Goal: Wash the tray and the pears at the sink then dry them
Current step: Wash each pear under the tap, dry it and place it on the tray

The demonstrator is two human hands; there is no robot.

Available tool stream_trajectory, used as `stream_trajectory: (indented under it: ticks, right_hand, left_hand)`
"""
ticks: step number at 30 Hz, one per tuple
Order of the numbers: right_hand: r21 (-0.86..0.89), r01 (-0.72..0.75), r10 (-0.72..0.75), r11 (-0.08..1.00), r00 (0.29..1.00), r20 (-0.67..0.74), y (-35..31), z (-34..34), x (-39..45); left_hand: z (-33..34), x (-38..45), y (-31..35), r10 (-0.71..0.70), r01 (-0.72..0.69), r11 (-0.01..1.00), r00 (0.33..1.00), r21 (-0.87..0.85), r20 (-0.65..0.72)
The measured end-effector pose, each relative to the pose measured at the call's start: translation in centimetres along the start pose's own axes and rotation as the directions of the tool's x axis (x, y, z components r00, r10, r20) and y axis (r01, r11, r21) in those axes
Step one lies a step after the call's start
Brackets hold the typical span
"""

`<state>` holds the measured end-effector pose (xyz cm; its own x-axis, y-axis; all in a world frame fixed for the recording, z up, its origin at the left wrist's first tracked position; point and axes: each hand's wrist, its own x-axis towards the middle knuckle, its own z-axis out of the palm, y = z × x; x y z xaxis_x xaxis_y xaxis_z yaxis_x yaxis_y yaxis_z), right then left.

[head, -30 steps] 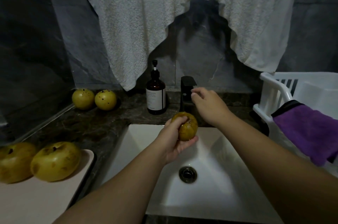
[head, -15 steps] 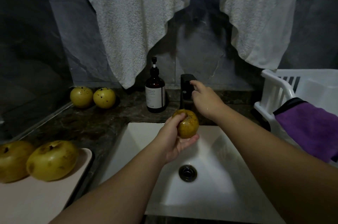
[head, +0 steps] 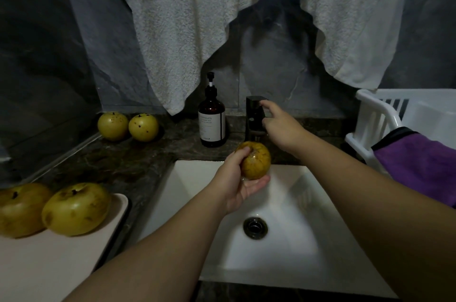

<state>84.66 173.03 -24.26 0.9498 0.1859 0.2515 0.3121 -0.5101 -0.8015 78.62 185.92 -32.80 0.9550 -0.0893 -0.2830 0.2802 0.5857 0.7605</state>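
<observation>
Fingers of the left hand (head: 238, 178) curl round a brown-speckled yellow pear (head: 255, 159) above the white sink's (head: 291, 247) back edge; right hand (head: 280, 124) fingers pinch the black faucet (head: 254, 116).

A brown-speckled yellow pear (head: 255, 160) glistened wet in the left hand (head: 238, 183) above the white sink (head: 291, 247), just beneath the dark faucet (head: 255, 116). Two large yellow-green pears (head: 76, 209) (head: 21, 210) lay touching on the pale pink tray (head: 56, 259) at the table's left. Two smaller yellow pears (head: 113, 126) (head: 143, 127) sat side by side on the table by the back wall.
</observation>
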Motion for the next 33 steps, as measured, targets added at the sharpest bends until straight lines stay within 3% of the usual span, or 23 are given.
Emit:
stream_trajectory:
  ticks: [2, 5, 8, 11, 13, 16, 18, 19, 21, 23, 25, 27, 29, 33]
  right_hand:
    - [0.22, -0.089, 0.1, 0.972, 0.994, -0.042, 0.6, 0.3, -0.8]
    - [0.376, -0.323, 0.358, 0.869, 0.933, -0.028, 2.7, 1.2, -2.6]
    - [0.416, -0.597, 0.571, 0.686, 0.796, 0.2, 3.7, 2.8, -4.8]
    - [0.481, -0.692, 0.548, 0.538, 0.721, 0.424, 3.8, 3.8, -5.4]
    - [0.488, -0.658, 0.496, 0.574, 0.753, 0.432, 4.2, 4.1, -5.4]
    - [0.285, -0.382, 0.319, 0.879, 0.916, 0.244, 4.8, 4.4, -5.5]
    - [0.149, -0.23, 0.197, 0.962, 0.958, 0.207, 5.5, 4.5, -5.5]
    - [0.141, -0.246, 0.21, 0.959, 0.951, 0.228, 5.5, 4.6, -5.5]
    - [0.206, -0.431, 0.367, 0.879, 0.885, 0.285, 5.3, 4.8, -5.7]
    - [0.267, -0.552, 0.463, 0.79, 0.822, 0.332, 5.2, 5.1, -5.8]
    - [0.237, -0.477, 0.409, 0.846, 0.867, 0.285, 5.5, 5.5, -5.8]
    - [0.206, -0.306, 0.268, 0.929, 0.944, 0.193, 5.8, 5.5, -5.8]
    - [0.212, -0.233, 0.196, 0.949, 0.963, 0.186, 6.1, 5.3, -5.8]
    - [0.348, -0.484, 0.403, 0.803, 0.871, 0.28, 6.2, 5.4, -5.7]
  left_hand:
    - [0.1, -0.2, 0.1, 0.004, -0.004, 1.0, 1.0, 0.001, -0.005]
    - [0.3, -0.4, 0.0, 0.004, -0.004, 1.0, 1.0, 0.016, -0.012]
    - [0.2, -0.6, -0.1, -0.005, 0.006, 0.999, 1.0, 0.034, -0.011]
    - [0.1, -0.5, -0.1, 0.059, -0.053, 0.995, 0.996, 0.084, -0.074]
    - [0.1, -0.6, -0.2, 0.1, -0.081, 0.984, 0.988, 0.157, -0.12]
    - [0.1, -0.8, -0.2, 0.031, -0.001, 0.982, 0.987, 0.189, -0.155]
    - [0.0, -0.8, -0.1, 0.011, 0.024, 0.972, 0.989, 0.233, -0.15]
    - [-0.2, -0.7, -0.1, 0.037, 0.008, 0.95, 0.99, 0.312, -0.14]
    - [-0.3, -0.2, -0.3, 0.13, -0.052, 0.867, 0.984, 0.495, -0.124]
    - [-0.1, 0.0, -0.6, 0.157, -0.064, 0.838, 0.979, 0.541, -0.127]
    - [0.2, -0.2, -0.6, 0.07, 0.006, 0.892, 0.986, 0.453, -0.152]
    - [0.1, -0.6, -0.4, -0.033, 0.087, 0.928, 0.988, 0.362, -0.152]
    - [-0.2, -0.6, -0.3, -0.043, 0.095, 0.917, 0.989, 0.388, -0.142]
    - [-0.3, 0.3, -0.8, 0.151, -0.081, 0.82, 0.985, 0.566, -0.079]
